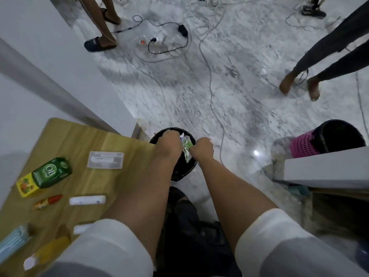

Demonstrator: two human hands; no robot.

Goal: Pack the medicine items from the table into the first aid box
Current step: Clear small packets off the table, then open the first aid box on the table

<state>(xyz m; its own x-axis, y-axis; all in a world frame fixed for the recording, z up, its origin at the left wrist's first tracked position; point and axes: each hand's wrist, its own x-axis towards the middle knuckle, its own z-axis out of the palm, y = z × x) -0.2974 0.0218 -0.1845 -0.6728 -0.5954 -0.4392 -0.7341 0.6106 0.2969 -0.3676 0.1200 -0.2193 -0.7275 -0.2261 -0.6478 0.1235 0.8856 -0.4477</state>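
Note:
Both my hands reach over a black round container point(180, 173) on the floor beside the table. My left hand point(169, 144) and my right hand point(201, 149) together grip a crumpled green and white wrapper point(186, 147) above it. On the wooden table point(123, 148) lie a green OB Herbal box point(52, 172), a yellow box point(25, 186), a clear plastic case point(105, 159), a small red-capped tube point(48, 201), a white roll point(87, 200), a pack of blue masks point(14, 240) and a yellow bottle with a white cap point(46, 251). No first aid box is visible.
Cables and a power strip point(157, 44) cross the marble floor. One person's feet point(101, 43) stand at the top left, another's bare feet point(299, 86) at the right. A pink basket with a black liner point(327, 139) stands right, beside a white ledge point(327, 168).

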